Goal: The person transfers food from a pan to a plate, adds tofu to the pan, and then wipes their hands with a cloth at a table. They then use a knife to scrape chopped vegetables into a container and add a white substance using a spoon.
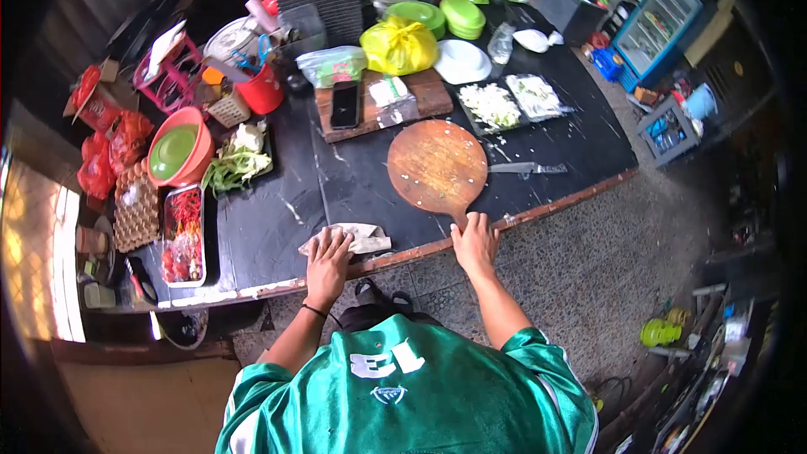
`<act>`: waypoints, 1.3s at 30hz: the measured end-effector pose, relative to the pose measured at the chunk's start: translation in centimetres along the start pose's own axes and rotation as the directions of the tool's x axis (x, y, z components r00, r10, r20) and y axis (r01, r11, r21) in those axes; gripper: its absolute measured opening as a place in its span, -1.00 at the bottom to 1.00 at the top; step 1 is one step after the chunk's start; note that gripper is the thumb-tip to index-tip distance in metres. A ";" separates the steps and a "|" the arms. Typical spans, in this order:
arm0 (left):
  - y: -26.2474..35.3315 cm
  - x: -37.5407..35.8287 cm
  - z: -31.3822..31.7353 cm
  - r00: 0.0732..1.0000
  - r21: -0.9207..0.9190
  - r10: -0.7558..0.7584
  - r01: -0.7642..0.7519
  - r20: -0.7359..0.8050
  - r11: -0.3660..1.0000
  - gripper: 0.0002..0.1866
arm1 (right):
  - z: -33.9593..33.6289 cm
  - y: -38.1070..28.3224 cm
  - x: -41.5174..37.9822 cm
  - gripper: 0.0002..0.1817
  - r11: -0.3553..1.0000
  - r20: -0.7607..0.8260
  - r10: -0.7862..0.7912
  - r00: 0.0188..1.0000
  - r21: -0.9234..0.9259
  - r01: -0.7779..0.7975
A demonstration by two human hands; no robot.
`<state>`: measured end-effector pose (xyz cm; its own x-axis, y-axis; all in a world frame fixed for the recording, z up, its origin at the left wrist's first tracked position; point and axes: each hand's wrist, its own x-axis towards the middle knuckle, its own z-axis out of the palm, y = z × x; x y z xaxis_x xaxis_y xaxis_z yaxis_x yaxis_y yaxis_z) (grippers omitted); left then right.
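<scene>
My left hand (326, 256) lies flat, fingers spread, on a crumpled beige cloth (363, 238) at the near edge of the black table (277, 219). My right hand (475, 240) rests at the table edge, fingers on the handle of a round wooden cutting board (437, 166). The board lies flat with a few white scraps on it. A knife (527, 168) lies just right of the board, apart from both hands.
A rectangular wooden board (420, 101) carries a phone (345, 104). Behind it sits a yellow bag (398, 44), green plates (461, 15) and trays of chopped white vegetable (492, 106). At left are leafy greens (237, 160), an orange bowl (198, 160), a chilli tray (183, 235) and eggs (136, 206).
</scene>
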<state>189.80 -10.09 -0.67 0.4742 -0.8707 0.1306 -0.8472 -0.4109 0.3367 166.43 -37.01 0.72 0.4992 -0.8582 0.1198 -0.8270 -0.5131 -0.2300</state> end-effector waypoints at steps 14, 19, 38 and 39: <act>-10.2 -8.7 -6.7 0.225 -0.981 -0.958 0.033 -0.178 0.190 -0.65 | 2.2 -9.9 -6.3 -0.43 0.929 0.061 -0.315 0.947 0.226 0.294; -10.4 -9.2 -8.1 0.288 -0.973 -0.930 -0.039 -0.230 0.228 -0.60 | 2.2 -16.1 -6.9 -0.40 0.908 0.217 -0.408 0.887 0.200 0.369; 7.7 6.3 -3.7 0.791 -0.924 -0.567 -0.004 0.231 -0.383 -0.57 | -2.7 6.8 12.1 -0.77 0.897 -0.297 -0.173 0.939 0.346 0.275; 9.3 7.8 -2.6 0.793 -0.905 -0.554 -0.008 0.253 -0.426 -0.59 | -3.3 11.7 13.5 -0.66 0.960 -0.310 -0.116 0.944 0.210 0.186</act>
<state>186.21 -19.98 5.86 0.7847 -0.5316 -0.3189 0.5734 0.4268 0.6994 162.66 -54.67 2.84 0.4864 -0.7555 0.4390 -0.6463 -0.6492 -0.4010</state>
